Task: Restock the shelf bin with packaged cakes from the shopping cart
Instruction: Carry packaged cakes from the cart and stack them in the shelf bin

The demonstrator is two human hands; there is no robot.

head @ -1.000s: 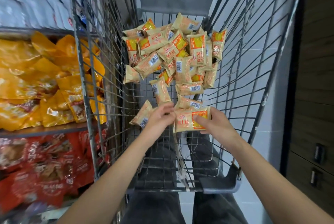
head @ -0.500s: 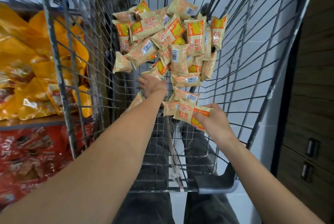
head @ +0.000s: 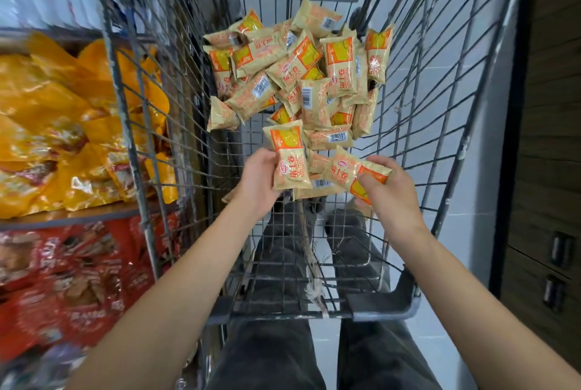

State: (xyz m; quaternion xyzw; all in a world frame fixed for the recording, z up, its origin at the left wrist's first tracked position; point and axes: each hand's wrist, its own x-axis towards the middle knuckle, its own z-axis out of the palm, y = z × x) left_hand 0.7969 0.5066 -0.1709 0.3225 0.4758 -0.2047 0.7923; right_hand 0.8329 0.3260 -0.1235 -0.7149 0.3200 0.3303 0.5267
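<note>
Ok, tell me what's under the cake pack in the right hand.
Under the cake pack the right hand grips lie more packs on the cart's wire floor. How many is hidden.

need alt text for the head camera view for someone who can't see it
A person's two hands each hold one packaged cake over a wire shopping cart: the left hand grips an upright pack, the right hand pinches a tilted pack. A pile of cake packs fills the cart's far end, and shelves of yellow bags and red bags stand on the left.
</note>
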